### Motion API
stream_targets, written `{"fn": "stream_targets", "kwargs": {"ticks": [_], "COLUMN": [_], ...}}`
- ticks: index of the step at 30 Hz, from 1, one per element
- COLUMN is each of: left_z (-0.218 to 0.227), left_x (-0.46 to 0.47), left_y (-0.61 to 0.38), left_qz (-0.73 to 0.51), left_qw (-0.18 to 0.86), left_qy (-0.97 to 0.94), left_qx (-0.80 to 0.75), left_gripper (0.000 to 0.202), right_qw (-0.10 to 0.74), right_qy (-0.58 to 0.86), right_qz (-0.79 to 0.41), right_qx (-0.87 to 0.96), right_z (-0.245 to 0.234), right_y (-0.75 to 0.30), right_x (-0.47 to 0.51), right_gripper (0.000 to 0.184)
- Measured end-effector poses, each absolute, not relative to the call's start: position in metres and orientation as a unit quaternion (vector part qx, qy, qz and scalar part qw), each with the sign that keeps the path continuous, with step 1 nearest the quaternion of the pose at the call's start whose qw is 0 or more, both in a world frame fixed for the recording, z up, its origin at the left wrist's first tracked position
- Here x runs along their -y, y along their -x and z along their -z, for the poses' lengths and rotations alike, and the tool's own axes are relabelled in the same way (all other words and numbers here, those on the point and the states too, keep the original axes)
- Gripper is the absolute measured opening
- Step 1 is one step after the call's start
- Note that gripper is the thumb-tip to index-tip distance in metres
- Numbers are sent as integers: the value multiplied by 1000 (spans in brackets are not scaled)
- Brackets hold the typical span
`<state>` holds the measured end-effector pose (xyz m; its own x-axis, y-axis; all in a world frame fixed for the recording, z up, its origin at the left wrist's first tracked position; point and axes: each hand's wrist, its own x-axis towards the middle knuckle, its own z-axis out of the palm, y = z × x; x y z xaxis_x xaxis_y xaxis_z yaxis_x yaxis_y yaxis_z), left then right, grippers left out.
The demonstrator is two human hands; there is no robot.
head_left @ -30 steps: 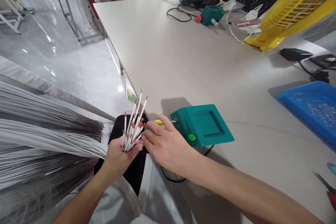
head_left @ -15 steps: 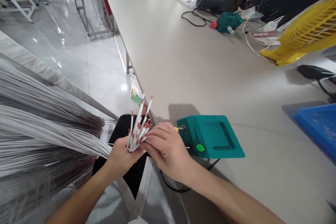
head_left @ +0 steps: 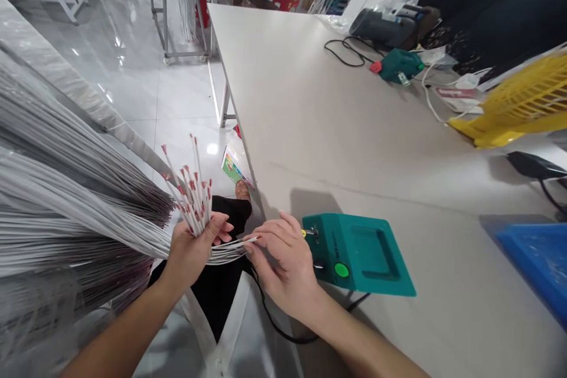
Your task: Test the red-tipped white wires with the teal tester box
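Observation:
My left hand (head_left: pixel 191 251) is closed round a bundle of thin white wires with red tips (head_left: pixel 191 198), which fan upward and to the left. My right hand (head_left: pixel 283 263) pinches a few white wires (head_left: pixel 230 246) drawn out sideways from that bundle, their ends at my fingertips. Just right of my right hand, a small teal machine (head_left: pixel 358 254) with a green button (head_left: pixel 341 270) sits on the beige table (head_left: pixel 336 130); a yellow-tipped piece sticks out of its left face. The long wire stock (head_left: pixel 66 201) trails off to the left.
A blue tray (head_left: pixel 538 263) lies at the right edge, a tilted yellow basket (head_left: pixel 518 103) beyond it. At the far end are a second teal device (head_left: pixel 398 65), cables and a dark machine (head_left: pixel 390 18). Glossy floor and metal racks lie left of the table.
My left hand has tilted the red-tipped bundle leftward, away from the machine. My right hand has pulled a few wires out sideways. The camera has turned left and down.

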<state>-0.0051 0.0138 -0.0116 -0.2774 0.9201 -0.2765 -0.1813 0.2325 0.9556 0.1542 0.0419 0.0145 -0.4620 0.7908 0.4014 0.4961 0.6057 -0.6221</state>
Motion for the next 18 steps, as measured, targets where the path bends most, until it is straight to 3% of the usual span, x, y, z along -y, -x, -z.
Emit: {"fn": "stream_targets", "kwargs": {"ticks": [7,12,18], "left_z": [4,6,1], "left_x": [-9,-10,-9], "left_y": [-13,-15,-9], "left_qz": [-522,-523,-457], "left_qw": [512,513,540], "left_qy": [-401,-367,-445], "left_qx": [-552,-573,-549], "left_gripper": [17,16,12], "right_qw": [330,345,314], "right_qy": [386,395,380], "right_qz": [-191,-200,-253], "right_qx": [840,828,833], "right_z": [-9,-15,-25], "right_y": [-155,-159,-165], "right_x": [-41,-44,-53], "right_gripper": [11,17,7]}}
